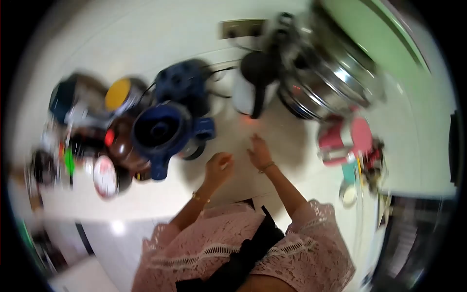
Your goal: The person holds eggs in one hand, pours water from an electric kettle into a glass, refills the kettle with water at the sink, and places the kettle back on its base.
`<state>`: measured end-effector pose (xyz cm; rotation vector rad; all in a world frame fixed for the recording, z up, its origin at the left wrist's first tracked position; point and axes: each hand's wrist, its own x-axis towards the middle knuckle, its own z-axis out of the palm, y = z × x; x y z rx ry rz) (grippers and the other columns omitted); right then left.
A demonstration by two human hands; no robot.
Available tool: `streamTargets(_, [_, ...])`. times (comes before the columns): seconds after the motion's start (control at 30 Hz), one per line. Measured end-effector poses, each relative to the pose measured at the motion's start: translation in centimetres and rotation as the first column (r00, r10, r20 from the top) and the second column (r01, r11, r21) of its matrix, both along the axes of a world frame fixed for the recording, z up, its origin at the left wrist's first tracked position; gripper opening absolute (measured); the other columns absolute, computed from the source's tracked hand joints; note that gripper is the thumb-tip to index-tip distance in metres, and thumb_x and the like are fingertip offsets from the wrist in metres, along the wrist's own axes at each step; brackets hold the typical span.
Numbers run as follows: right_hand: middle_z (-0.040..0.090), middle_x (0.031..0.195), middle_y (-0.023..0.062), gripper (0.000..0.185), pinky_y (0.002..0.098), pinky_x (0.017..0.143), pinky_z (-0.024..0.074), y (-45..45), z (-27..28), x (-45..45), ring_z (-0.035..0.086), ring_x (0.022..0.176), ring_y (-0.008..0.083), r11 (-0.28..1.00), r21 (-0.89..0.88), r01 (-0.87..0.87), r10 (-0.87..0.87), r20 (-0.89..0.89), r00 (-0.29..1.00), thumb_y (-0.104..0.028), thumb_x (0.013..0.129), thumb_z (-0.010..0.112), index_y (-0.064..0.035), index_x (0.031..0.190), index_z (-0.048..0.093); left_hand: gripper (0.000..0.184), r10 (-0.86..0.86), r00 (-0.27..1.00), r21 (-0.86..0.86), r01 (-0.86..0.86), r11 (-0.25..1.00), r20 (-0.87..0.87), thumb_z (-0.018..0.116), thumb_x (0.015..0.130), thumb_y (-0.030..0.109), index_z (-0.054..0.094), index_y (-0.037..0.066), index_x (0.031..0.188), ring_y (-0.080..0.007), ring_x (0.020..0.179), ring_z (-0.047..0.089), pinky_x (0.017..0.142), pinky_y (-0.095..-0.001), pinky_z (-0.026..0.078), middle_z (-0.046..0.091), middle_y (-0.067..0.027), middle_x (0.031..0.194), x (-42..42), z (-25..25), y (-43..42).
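Note:
My right hand [259, 152] reaches forward over the counter, fingers stretched out and holding nothing, a short way below an electric kettle [243, 95]. The kettle has a pale body with a black lid and handle, and an orange light glows at its base. My left hand [219, 168] is at the left with its fingers curled in; a small pale patch shows at them, but blur hides what it is. Left of that hand stands a blue jug-like container [163, 129] with handles and a dark inside, apart from the fingers.
Behind the jug is a dark blue appliance [180, 82]. Jars, including one with a yellow lid [118, 95], crowd the left. Large stacked steel pots [331, 73] stand right of the kettle. A pink container [359, 137] sits at the right. Cords run to a wall socket [242, 28].

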<state>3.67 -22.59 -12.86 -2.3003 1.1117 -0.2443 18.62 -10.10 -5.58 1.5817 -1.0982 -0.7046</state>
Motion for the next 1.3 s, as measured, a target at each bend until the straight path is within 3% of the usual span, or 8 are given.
streamTargets(0.03, [0.027,0.133,0.0163,0.048,0.0377,0.098,0.0290,1.6,1.0,-0.1,0.029,0.121,0.0301,0.992,0.115,0.045,-0.043,-0.014,0.999,-0.015,0.078,0.055,0.0007,0.120,0.038,0.016,-0.035,0.998,0.020,0.036,0.999,-0.055,0.060,0.076,0.007,0.057,0.002,0.091,-0.0114,0.074,0.057,0.065,-0.0228,0.046,0.059,-0.0058,0.082,0.5,-0.2,1.0])
streamTargets(0.4, [0.048,0.113,0.0142,0.029,0.0369,0.086,0.0395,19.1,5.7,-0.4,0.045,0.105,0.0295,0.887,0.202,0.415,-0.427,0.019,0.904,-0.015,0.077,0.054,-0.0011,0.102,0.052,0.012,-0.493,0.767,0.158,0.593,0.790,-0.411,0.051,0.083,0.004,0.055,-0.002,0.092,-0.0107,0.071,0.054,0.070,-0.0216,0.044,0.057,-0.0048,0.080,2.5,2.0,9.7])
streamTargets(0.67, [0.054,0.101,0.0152,0.025,0.0389,0.077,0.0432,32.4,6.9,-6.5,0.052,0.092,0.0316,0.752,0.233,0.616,-0.597,-0.154,0.787,-0.018,0.078,0.052,-0.0032,0.098,0.054,0.013,-0.736,0.579,0.216,0.815,0.538,-0.351,0.053,0.083,0.007,0.056,-0.002,0.091,-0.0116,0.072,0.054,0.069,-0.0226,0.044,0.058,-0.0057,0.079,0.4,0.5,12.6])
streamTargets(0.73, [0.055,0.100,0.0163,0.027,0.0400,0.076,0.0438,35.5,6.4,-8.3,0.054,0.088,0.0326,0.576,0.221,0.787,-0.800,-0.050,0.599,-0.019,0.078,0.052,-0.0031,0.099,0.053,0.015,-0.762,0.543,0.200,0.839,0.506,-0.352,0.054,0.083,0.010,0.057,-0.002,0.091,-0.0121,0.072,0.055,0.067,-0.0233,0.045,0.058,-0.0061,0.079,-0.8,-0.1,13.3])
streamTargets(0.9, [0.055,0.102,0.0170,0.034,0.0379,0.078,0.0443,41.5,6.3,-13.0,0.056,0.088,0.0317,0.412,0.201,0.889,-0.900,-0.062,0.432,-0.020,0.078,0.054,-0.0024,0.107,0.050,0.012,-0.883,0.338,0.090,0.941,0.327,-0.326,0.053,0.083,0.006,0.057,-0.001,0.091,-0.0113,0.074,0.055,0.068,-0.0218,0.045,0.058,-0.0051,0.079,-4.4,-0.4,13.7])
streamTargets(1.03, [0.055,0.103,0.0187,0.042,0.0374,0.081,0.0436,46.0,4.8,-18.5,0.054,0.092,0.0329,0.212,0.148,0.966,-0.977,0.070,0.203,-0.019,0.073,0.061,-0.0013,0.109,0.049,0.012,-0.830,0.378,0.092,0.923,0.375,-0.411,0.051,0.084,0.007,0.057,-0.001,0.091,-0.0113,0.073,0.055,0.070,-0.0220,0.045,0.058,-0.0050,0.078,-9.0,0.8,15.2])
streamTargets(1.23, [0.058,0.094,0.0156,0.042,0.0323,0.068,0.0481,54.8,2.4,-32.5,0.060,0.079,0.0243,-0.206,0.040,0.978,-0.908,0.366,-0.206,-0.010,0.068,0.065,-0.0001,0.106,0.050,0.015,-0.889,0.308,0.111,0.951,0.288,-0.338,0.052,0.084,0.007,0.056,-0.002,0.094,-0.0095,0.073,0.053,0.066,-0.0213,0.044,0.058,-0.0055,0.082,-19.6,1.3,18.7])
streamTargets(1.3, [0.058,0.094,0.0141,0.046,0.0319,0.068,0.0473,57.3,2.0,-37.8,0.060,0.078,0.0236,-0.359,0.007,0.933,-0.853,0.404,-0.331,-0.011,0.066,0.068,-0.0012,0.107,0.049,0.016,-0.845,0.317,0.084,0.946,0.312,-0.431,0.052,0.084,0.007,0.056,-0.001,0.097,-0.0090,0.073,0.053,0.065,-0.0209,0.043,0.058,-0.0046,0.081,-24.8,-0.1,20.6])
